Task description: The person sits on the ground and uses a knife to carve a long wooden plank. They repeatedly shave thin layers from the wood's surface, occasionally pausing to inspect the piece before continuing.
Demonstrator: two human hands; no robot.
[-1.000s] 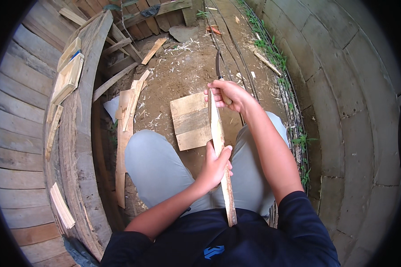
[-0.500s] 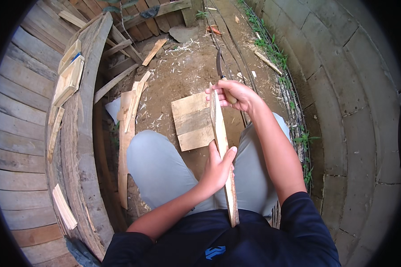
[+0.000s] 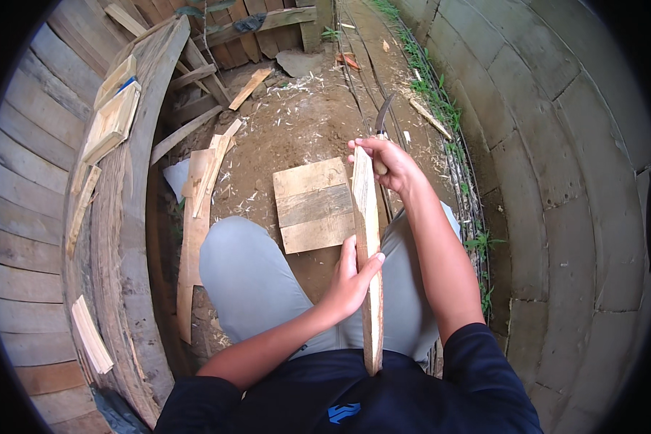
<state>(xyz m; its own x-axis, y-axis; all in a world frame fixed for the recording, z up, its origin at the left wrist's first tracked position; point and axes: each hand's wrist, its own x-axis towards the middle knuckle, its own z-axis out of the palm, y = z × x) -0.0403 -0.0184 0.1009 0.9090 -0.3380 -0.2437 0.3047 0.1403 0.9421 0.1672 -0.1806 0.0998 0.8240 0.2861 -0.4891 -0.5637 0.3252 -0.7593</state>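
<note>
A long, pale wooden stick [image 3: 369,289] with a tapered far end stands between my knees, its near end against my shirt. Around its middle, my left hand [image 3: 349,288] is closed, the thumb lying across the wood. My right hand [image 3: 392,163] is closed on the wooden handle of a curved knife [image 3: 383,119], beside the stick's far tip. The dark blade points away from me, apart from the wood, and my right fingers reach to the tip. Part of the handle is hidden by the hand.
A square board of joined planks [image 3: 314,206] lies on the dirt ahead of my knees. Loose wood strips [image 3: 208,181] lie to its left. A timber bench [image 3: 134,217] holding small wooden frames [image 3: 113,123] runs along the left; a block wall [image 3: 550,181] rises on the right.
The stick has been turned, so its broad pale cut face shows more. The knife blade now leans to the right instead of the left. Both hands keep their holds.
</note>
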